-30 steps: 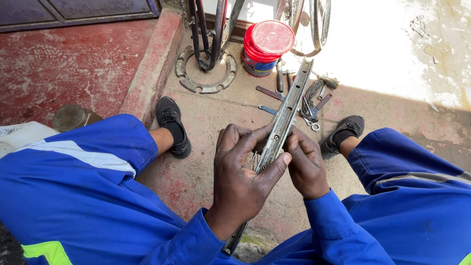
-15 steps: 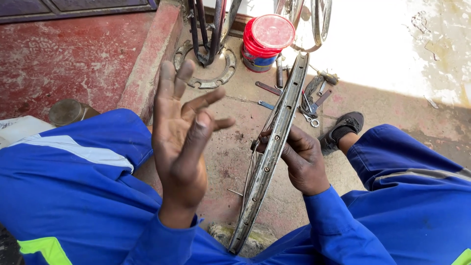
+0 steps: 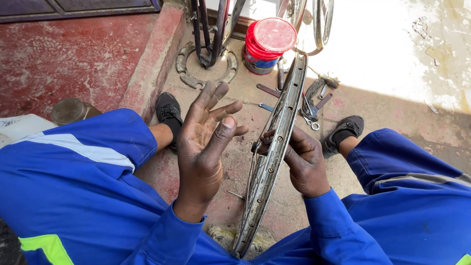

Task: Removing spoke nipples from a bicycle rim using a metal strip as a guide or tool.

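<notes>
A bare metal bicycle wheel rim point(image 3: 274, 152) with spoke holes stands on edge between my knees, running from the ground near me up toward the bucket. My right hand point(image 3: 301, 162) grips the rim at its middle, fingers wrapped round from the right. My left hand point(image 3: 206, 135) is raised just left of the rim, palm up and fingers spread, holding nothing and not touching it. A loose spoke point(image 3: 235, 195) sticks out near the rim's lower part.
A red-lidded bucket point(image 3: 267, 44) stands beyond the rim's far end. Spanners and small tools point(image 3: 314, 105) lie on the concrete beside it. A round metal ring point(image 3: 184, 64) surrounds a stand's foot. A red step point(image 3: 152, 64) runs at left, with a jar point(image 3: 71, 110).
A second ago both hands were on the rim. My left hand let go and rose, opening palm up; over the last half second it has stayed open. My right hand keeps its hold.
</notes>
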